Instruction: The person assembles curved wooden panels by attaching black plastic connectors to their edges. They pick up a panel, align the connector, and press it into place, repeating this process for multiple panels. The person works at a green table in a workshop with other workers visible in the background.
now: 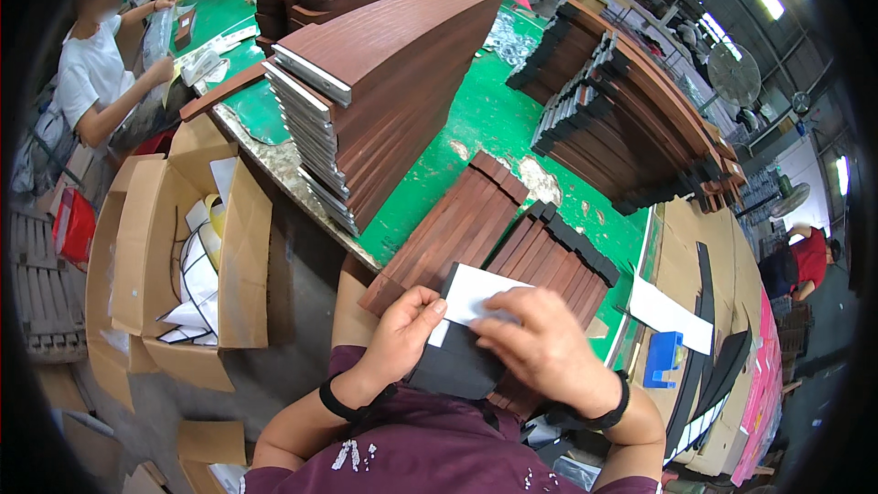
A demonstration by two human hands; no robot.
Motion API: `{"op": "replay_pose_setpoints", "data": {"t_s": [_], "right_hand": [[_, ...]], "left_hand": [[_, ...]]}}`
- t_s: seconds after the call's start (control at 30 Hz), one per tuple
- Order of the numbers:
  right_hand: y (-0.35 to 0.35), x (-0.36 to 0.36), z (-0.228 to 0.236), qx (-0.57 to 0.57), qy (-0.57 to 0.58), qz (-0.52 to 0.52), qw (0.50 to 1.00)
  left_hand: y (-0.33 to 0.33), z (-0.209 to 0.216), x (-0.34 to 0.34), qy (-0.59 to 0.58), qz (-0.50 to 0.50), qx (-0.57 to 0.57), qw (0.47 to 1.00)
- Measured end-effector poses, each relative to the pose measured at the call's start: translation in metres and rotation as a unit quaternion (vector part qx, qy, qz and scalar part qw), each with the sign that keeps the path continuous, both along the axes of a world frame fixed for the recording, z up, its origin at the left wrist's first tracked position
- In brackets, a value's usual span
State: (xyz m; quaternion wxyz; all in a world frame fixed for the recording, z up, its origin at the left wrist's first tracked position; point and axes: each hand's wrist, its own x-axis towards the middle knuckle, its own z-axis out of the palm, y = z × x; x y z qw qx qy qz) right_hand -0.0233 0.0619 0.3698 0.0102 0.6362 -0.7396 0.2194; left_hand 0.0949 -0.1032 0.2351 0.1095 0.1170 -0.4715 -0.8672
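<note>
My left hand (402, 334) pinches the left edge of a black sheet (457, 368) between thumb and fingers, low in front of my body. White backing paper (480, 291) covers the sheet's upper part and a narrow strip at its side. Over the right part of the white paper is my right hand (540, 343), its fingers bent and smeared by motion; whether they grip anything cannot be told. Just beyond lie two rows of reddish-brown wood-grain strips: one plain row (448, 229) on the left, and one with black ends (553, 261) on the right.
Tall stacks of curved brown boards (384, 55) stand on the green table (457, 133), with more black-ended stacks (631, 119) at right. An open cardboard box (247, 247) sits left. A blue tape dispenser (662, 359) and black strips (704, 311) lie right. A co-worker (96, 64) works far left.
</note>
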Motion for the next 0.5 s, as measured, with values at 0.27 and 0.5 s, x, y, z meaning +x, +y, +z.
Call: {"op": "replay_pose_setpoints", "data": {"t_s": [0.27, 0.5], "right_hand": [[-0.005, 0.016, -0.018, 0.027, -0.016, 0.002, 0.999], [-0.009, 0.021, -0.018, 0.043, -0.012, 0.038, 0.998]], "left_hand": [[0.006, -0.001, -0.001, 0.003, -0.009, 0.03, 0.999], [0.011, -0.001, 0.004, 0.008, 0.004, -0.003, 1.0]]}}
